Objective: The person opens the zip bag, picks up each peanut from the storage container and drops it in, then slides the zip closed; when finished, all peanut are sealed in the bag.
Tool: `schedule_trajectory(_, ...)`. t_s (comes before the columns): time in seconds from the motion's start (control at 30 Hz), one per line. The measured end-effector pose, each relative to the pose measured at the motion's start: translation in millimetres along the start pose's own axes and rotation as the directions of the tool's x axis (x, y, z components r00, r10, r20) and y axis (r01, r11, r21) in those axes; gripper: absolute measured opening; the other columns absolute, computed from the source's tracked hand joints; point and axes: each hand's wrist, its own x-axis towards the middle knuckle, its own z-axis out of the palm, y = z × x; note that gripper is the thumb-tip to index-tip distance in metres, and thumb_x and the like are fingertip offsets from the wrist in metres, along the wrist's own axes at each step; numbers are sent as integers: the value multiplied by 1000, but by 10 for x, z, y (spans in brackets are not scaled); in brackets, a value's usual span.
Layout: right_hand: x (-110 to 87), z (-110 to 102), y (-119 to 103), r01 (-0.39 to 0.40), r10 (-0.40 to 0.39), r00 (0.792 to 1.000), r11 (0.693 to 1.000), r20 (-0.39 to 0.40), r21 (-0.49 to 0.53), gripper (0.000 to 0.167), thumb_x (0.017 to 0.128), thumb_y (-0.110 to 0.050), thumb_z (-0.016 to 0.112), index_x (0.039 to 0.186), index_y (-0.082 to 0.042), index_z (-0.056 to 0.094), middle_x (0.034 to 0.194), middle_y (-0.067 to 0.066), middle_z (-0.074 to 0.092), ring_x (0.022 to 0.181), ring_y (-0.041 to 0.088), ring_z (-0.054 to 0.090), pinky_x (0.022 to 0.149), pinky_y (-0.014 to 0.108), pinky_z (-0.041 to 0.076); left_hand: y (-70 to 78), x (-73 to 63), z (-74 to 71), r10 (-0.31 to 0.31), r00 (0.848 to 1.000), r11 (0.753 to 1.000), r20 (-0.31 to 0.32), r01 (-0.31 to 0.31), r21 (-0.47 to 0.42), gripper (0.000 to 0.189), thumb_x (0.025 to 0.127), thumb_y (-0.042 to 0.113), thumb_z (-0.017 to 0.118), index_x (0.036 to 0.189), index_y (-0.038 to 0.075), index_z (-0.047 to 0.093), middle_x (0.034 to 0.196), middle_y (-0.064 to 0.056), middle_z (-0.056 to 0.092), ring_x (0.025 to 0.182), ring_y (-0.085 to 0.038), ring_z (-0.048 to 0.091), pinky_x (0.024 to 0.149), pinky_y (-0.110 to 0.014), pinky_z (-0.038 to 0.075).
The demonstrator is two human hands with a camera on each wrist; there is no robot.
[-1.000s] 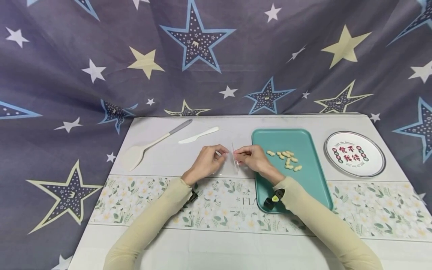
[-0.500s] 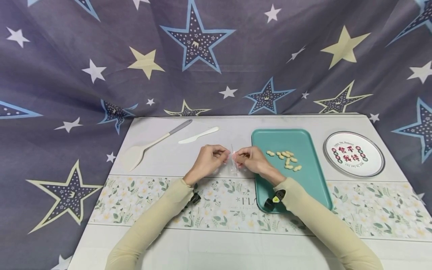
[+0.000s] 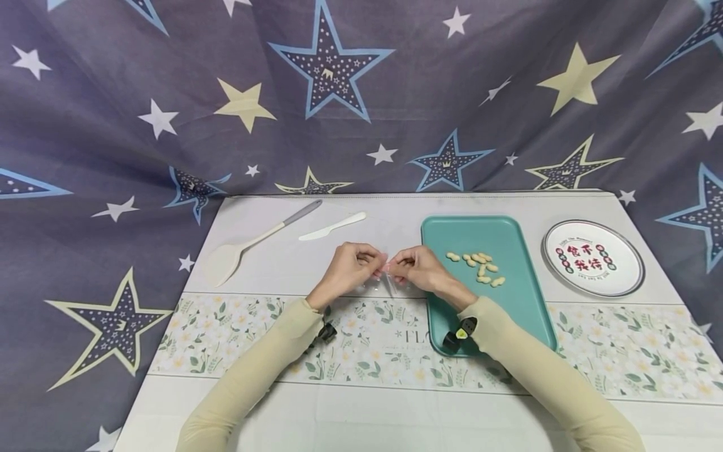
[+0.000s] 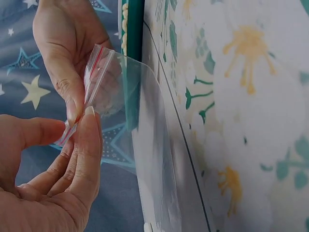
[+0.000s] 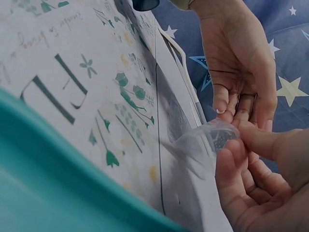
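A clear zip bag [image 4: 149, 130] with a red line along its zip edge is held between both hands above the table. My left hand [image 3: 351, 271] pinches that edge between thumb and fingers. Close beside it, my right hand [image 3: 420, 269] pinches the same edge, its fingertips nearly touching the left ones. The bag's clear body hangs below the fingers in the left wrist view. In the right wrist view the bag [image 5: 205, 140] looks crumpled near the fingertips, and its zip is hidden there.
A teal tray [image 3: 469, 232] with several peanuts [image 3: 484, 270] lies under the right forearm. Farther right is a white plate [image 3: 593, 282] with red lettering. A white knife [image 3: 332, 226] and a long-handled white spoon [image 3: 228, 260] lie at the back left.
The fingertips of both hands have come closer together. The bag's edge, which stood upright between them, is now mostly covered by the fingers, and the bag hangs lower.
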Motion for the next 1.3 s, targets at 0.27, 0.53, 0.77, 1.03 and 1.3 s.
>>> schedule_trajectory(0.27,-4,24,4,25,-24,1000,999,-14,37,17,96,-15,77,95,3,79,76,11,77,63,12,69,60,28,60,19,6,-23,-17,1000,999,-16,18,34,16,97,6,64,101,-4,76,87,-17,79,67,-17,76,63,-31,65)
schedule_trajectory(0.53,-6,32,23,38,-37,999,995,-4,93,20,96,-16,76,102,3,79,87,18,79,75,23,77,73,35,66,1,-5,-44,-56,998,998,-41,57,19,14,95,8,67,99,-3,75,86,-17,79,66,-15,76,63,-30,64)
schedule_trajectory(0.77,-19,19,46,95,-96,995,993,6,76,18,97,-9,72,106,6,77,101,24,78,89,36,78,78,36,66,6,-13,-16,-79,996,997,-51,80,12,9,90,6,73,95,0,77,88,-16,79,67,-16,75,63,-31,64)
schedule_trajectory(1.03,-3,38,45,113,-107,991,990,-82,79,14,92,-2,74,103,6,77,96,22,79,80,19,78,73,26,65,48,-37,9,-87,994,996,-65,87,-12,13,89,4,77,101,-2,77,92,-19,79,77,-27,78,66,-35,66)
schedule_trajectory(1.3,9,59,6,82,-69,988,993,-140,90,18,92,-8,79,105,5,78,92,21,80,76,23,80,72,35,67,68,-55,41,-52,995,999,-83,52,-5,15,90,-3,73,105,-6,77,93,-22,79,78,-29,79,67,-29,65)
